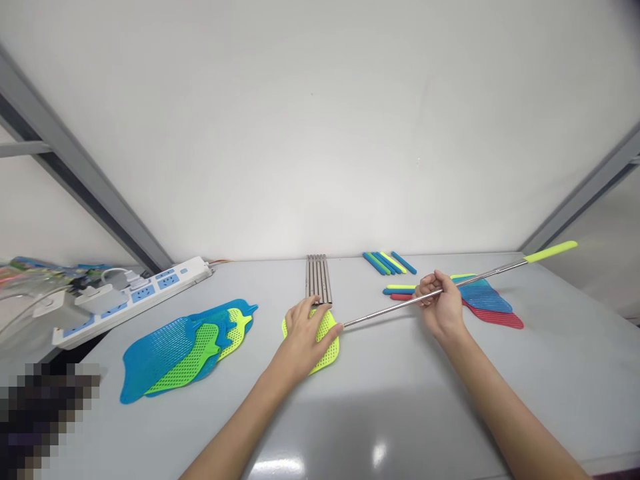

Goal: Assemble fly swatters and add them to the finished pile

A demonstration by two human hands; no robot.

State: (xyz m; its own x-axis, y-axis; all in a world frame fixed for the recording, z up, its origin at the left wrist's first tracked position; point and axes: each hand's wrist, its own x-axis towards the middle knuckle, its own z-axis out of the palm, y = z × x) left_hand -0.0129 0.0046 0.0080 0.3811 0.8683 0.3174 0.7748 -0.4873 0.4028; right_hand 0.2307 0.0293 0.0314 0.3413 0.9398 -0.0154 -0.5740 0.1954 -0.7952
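My left hand [306, 333] grips a yellow-green perforated fly swatter head [327, 357] over the grey table. Its thumb lies by the neck, where a thin telescopic metal rod [380, 311] meets the head; the joint itself is partly hidden by the thumb. My right hand [441, 303] is closed round that rod, palm turned up. The rod is drawn out long and slants up to the right, ending in a yellow-green handle grip [553, 251]. Just beyond my left hand several metal rods [319, 277] lie side by side.
Loose swatter heads [160, 353] in blue, green and yellow overlap at the left. Coloured handle grips [387, 263] lie near the wall. Beyond my right hand are swatters with blue and red heads [493, 303]. A power strip [145, 293] with plugged-in adapters runs along the left edge.
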